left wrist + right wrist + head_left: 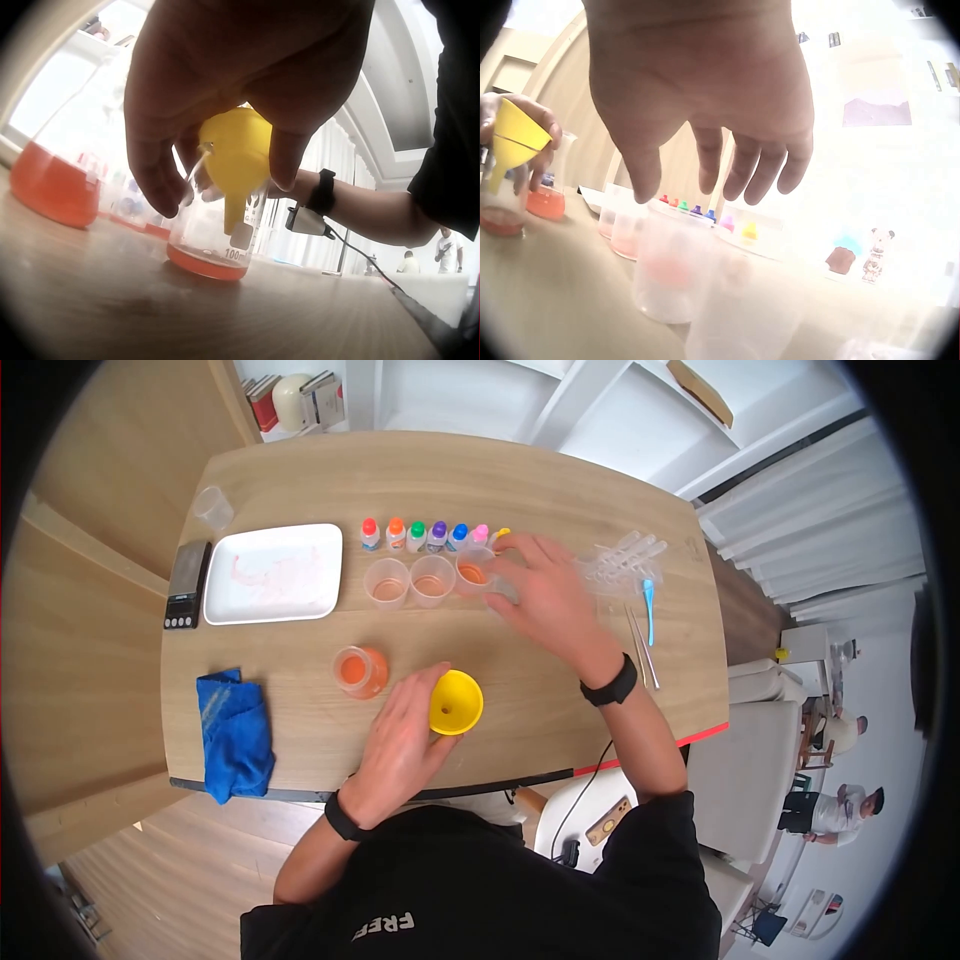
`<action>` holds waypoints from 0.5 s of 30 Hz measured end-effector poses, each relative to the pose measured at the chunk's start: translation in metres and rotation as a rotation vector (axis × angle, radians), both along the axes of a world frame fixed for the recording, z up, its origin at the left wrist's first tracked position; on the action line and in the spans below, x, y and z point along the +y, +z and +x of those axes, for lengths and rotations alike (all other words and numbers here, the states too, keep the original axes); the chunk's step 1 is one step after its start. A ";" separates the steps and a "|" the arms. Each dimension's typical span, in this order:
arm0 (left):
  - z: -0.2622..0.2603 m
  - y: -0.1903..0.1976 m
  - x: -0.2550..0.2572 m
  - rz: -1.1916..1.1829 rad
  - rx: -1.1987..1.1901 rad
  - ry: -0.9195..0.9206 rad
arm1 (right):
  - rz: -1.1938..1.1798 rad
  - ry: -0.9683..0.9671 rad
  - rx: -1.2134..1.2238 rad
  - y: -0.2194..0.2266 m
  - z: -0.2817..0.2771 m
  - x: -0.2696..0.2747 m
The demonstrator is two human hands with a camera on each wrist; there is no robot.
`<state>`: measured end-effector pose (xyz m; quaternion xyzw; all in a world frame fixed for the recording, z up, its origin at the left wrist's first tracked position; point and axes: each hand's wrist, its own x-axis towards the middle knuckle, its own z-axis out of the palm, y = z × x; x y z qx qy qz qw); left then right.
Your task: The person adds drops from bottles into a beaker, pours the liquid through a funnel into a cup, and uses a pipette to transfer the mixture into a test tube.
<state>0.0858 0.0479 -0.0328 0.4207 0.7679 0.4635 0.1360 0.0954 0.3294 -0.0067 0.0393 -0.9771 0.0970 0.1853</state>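
Observation:
My left hand holds a yellow funnel, thumb on one side and fingers on the other. In the left wrist view, the spout of the funnel hangs inside a clear glass vessel with a little orange liquid at its bottom. My right hand is over the right end of the row of plastic cups, its fingers spread. Seen from the right wrist, the right hand hangs above a cup with orange liquid and a nearer clear cup, nothing visible between thumb and fingers.
A flask of orange liquid stands left of the funnel. Behind the cups is a row of colored-cap bottles. A white tray, scale and blue cloth lie left; droppers, a blue tool and tweezers lie right.

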 end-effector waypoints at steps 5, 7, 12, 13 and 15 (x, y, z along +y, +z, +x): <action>0.001 0.000 -0.001 -0.002 0.009 0.019 | -0.022 0.094 0.057 -0.005 -0.019 -0.022; 0.001 0.000 -0.001 -0.012 0.001 0.013 | -0.030 0.138 0.070 0.003 -0.026 -0.038; 0.002 0.001 -0.002 -0.013 0.011 0.014 | -0.108 0.212 -0.085 0.001 -0.055 -0.066; 0.002 0.000 -0.002 -0.013 0.013 0.014 | -0.098 0.228 -0.096 -0.004 -0.062 -0.068; 0.002 0.001 -0.003 -0.017 0.007 0.011 | -0.034 0.232 -0.181 -0.013 -0.073 -0.071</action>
